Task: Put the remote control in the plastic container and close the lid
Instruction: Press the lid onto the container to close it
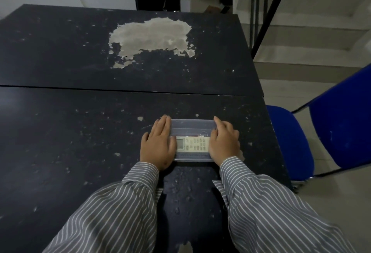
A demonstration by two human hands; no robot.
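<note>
A clear plastic container (pixel 192 127) lies on the dark table, near its right edge, with its see-through lid on top. The white remote control (pixel 192 143) shows through the lid, lying lengthwise with its screen to the left. My left hand (pixel 157 144) rests palm down on the container's left end, fingers stretched forward. My right hand (pixel 223 142) presses flat on the right end in the same way. Both ends of the container are hidden under my hands.
The black table (pixel 80 132) has a worn top with a large pale patch (pixel 150 38) at the back. A blue chair (pixel 321 132) stands close to the right edge. Stairs and a dark railing (pixel 269 18) lie beyond on the right.
</note>
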